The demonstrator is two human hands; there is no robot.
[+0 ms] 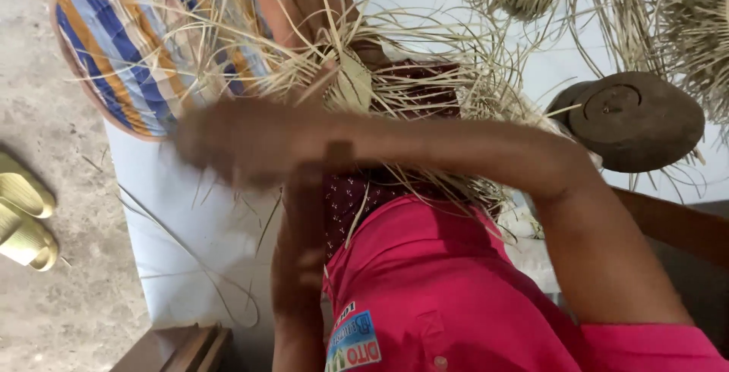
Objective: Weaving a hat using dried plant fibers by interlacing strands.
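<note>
With the right hand point(220, 140) swept left in a blur, its grip unreadable, and the left hand point(300, 258) too blurred to tell, the straw weave point(357, 83) on the lap probably wants taut, even, slow strand pulls.

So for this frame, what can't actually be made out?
All in the head view:
- Right hand: motion-blurred; fingers and grip unreadable.
- Left hand: not visible; only the left forearm shows, rising behind the right arm.
- Woven straw piece: loose strands and the right arm cover much of it; its shape is unclear.
- Yellow sandals: cut off by the left edge.
- Round brown block: its purpose is unclear.
</note>
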